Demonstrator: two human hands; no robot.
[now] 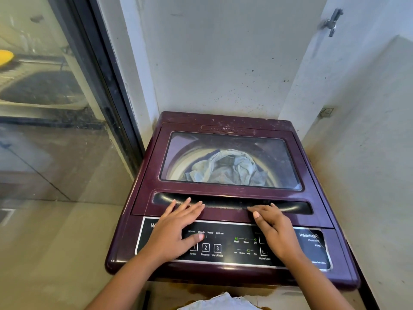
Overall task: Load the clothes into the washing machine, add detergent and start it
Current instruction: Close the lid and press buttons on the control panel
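Your left hand (176, 227) lies flat and open on the front of the maroon top-loading washing machine (143, 198), palm over the left part of the black control panel (225, 242). Its fingers reach up to the long black recessed handle (288, 206) at the front of the lid, and its thumb rests near the square button marked 1, Power (194, 248). Your right hand (273, 229) is also spread open, gripping nothing, with its palm over the right part of the panel and its fingertips touching the same handle strip.

The lid with its clear window (232, 159) is shut. Through the window you can see the crumpled pale blue-grey clothes (225, 168) lying in the round drum. Small green lights (236, 238) show on the panel above the word Wash and beside it. The buttons marked 2, Program (205, 247) and 3, Start/Pause (217, 248) sit uncovered between your two hands.

The machine stands in a corner, between a dark-framed glass door (67, 108) and stained white walls (223, 63).
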